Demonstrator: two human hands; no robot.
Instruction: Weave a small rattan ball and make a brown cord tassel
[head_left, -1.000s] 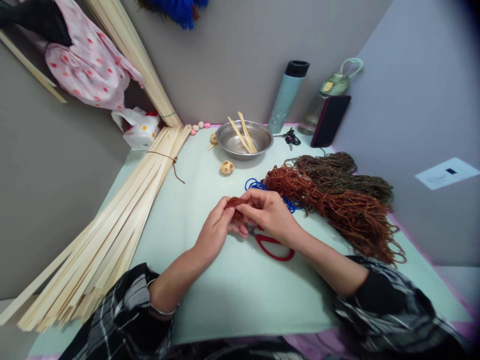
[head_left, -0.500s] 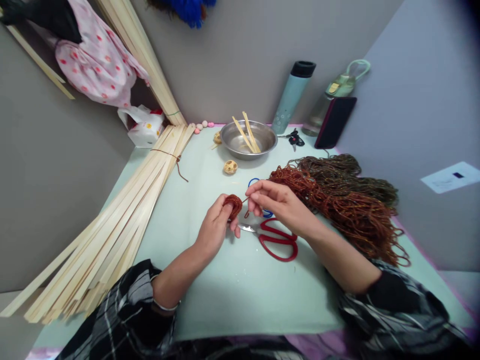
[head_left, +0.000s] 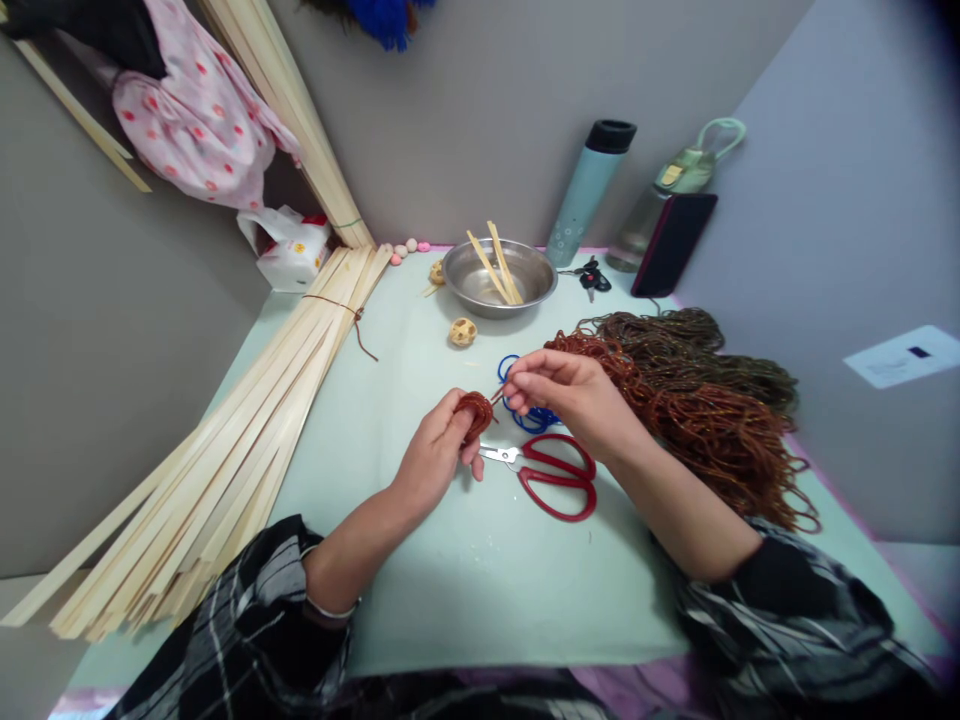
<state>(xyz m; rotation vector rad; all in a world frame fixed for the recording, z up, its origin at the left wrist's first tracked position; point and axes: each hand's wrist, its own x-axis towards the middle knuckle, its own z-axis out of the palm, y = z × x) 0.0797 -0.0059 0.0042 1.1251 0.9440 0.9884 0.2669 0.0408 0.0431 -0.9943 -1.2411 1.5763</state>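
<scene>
Pinched in my left hand [head_left: 439, 445] is a small coiled bundle of reddish-brown cord [head_left: 474, 415]. A thin strand runs from it to my right hand [head_left: 559, 390], whose thumb and fingertips are closed on the cord's end. Just below and right of the bundle lie scissors with red handles [head_left: 559, 478], their blades partly hidden behind my left fingers. Blue cord [head_left: 534, 418] lies in loops under my right hand. A pile of reddish-brown cord [head_left: 712, 430] rests right of my right hand, with dark green-brown cord [head_left: 750, 372] behind it.
Pale flat strips [head_left: 247, 440] lie tied on the left. A metal bowl [head_left: 465, 285] holding short strips, a woven ball [head_left: 462, 332], a blue flask [head_left: 589, 195], keys [head_left: 594, 280], a clear bottle [head_left: 637, 225] and a dark phone [head_left: 675, 245] stand or lie further back.
My right hand has moved slightly right, away from the coiled bundle, with the strand between its fingertips. More of the blue cord shows. My left hand still holds the bundle.
</scene>
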